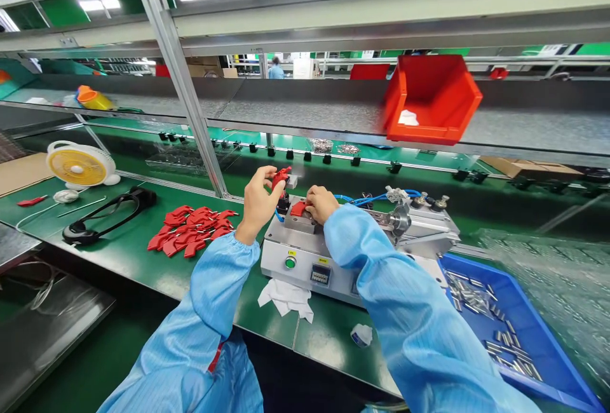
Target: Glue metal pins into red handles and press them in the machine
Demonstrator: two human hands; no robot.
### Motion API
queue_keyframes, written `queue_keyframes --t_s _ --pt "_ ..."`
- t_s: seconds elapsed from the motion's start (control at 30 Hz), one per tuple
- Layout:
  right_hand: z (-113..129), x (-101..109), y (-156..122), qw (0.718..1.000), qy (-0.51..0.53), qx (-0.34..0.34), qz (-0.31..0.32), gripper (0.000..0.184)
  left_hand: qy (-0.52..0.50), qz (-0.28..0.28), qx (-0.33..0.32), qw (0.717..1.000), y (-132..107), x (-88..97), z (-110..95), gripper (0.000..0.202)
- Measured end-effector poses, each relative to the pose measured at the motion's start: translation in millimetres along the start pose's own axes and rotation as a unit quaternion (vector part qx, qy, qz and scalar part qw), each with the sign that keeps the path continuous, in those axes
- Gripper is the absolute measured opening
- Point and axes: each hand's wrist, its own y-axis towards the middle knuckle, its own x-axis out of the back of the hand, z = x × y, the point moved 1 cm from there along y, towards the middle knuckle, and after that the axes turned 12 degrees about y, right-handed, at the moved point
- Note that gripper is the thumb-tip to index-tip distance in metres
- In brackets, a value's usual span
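Note:
My left hand (260, 200) is raised at the left end of a grey bench machine (290, 251), its thumb and fingers closed on a red plastic part (281, 176). Lower and to the right, my right hand (321, 203) has its fingers bent down onto another red part (298, 208), which sits in the metal block on top of the machine. Its fingertips are partly hidden, so how firmly they grip is hard to see. Left of the machine lies a loose pile of similar red parts (193, 229), several with a thin metal pin showing.
A blue tray (534, 298) of metal pins stands at the right. A white cloth (286, 298) and a small white-and-blue item (361, 335) lie in front of the machine. Leftward are a black headband (114, 213) and a fan (79, 165). A red bin (431, 101) sits on the shelf above.

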Motion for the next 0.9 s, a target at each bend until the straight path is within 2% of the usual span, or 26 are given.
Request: queue_keyframes --t_s 0.13,0.2,0.27,0.37,0.4,0.47,0.53,0.57,0.63,0.77,0.9 --pt "-3.1 -8.3 -7.6 0.999 0.018 0.020 -0.022 0.012 -0.019 -0.005 0.033 0.999 11.9 -8.4 -5.6 0.016" --pt "-3.0 -5.1 -5.9 0.999 0.029 0.016 -0.033 0.011 -0.037 -0.002 0.047 0.998 15.2 -10.5 -4.9 0.016" --pt "-5.3 10.5 -2.2 0.997 0.042 0.003 -0.064 0.016 -0.046 -0.001 0.054 0.998 17.7 -11.6 -3.1 0.017" --pt "-16.7 53.9 -0.9 0.986 0.069 -0.015 -0.154 0.022 -0.020 0.000 0.038 0.999 17.7 -14.8 -1.4 0.015" --pt "-22.4 68.8 -4.0 0.984 0.078 -0.018 -0.157 0.020 0.000 0.013 0.024 1.000 16.1 -17.4 -1.6 0.014" --pt "-35.2 90.4 -18.8 0.993 0.079 -0.035 -0.085 0.013 0.080 0.079 -0.017 0.994 10.3 -25.8 -3.2 0.013" --pt "-48.4 97.3 -46.0 0.996 0.043 -0.074 0.005 0.007 0.197 0.174 -0.072 0.962 1.9 -37.5 -5.5 0.013" --pt "-54.8 95.7 -63.2 0.995 0.023 -0.095 0.027 0.006 0.247 0.213 -0.095 0.941 -2.4 -43.5 -6.4 0.012" --pt "-65.6 85.1 -100.1 0.993 0.013 -0.112 0.030 0.006 0.302 0.254 -0.122 0.911 -9.4 -54.3 -8.0 0.008" --pt "-77.2 56.2 -160.1 0.996 0.082 -0.044 -0.018 0.015 0.315 0.269 -0.137 0.900 -17.9 -66.8 -8.0 0.015" --pt "-80.3 35.0 -183.0 0.992 0.096 -0.015 -0.086 0.020 0.306 0.267 -0.162 0.899 -33.3 -68.5 3.0 0.025"
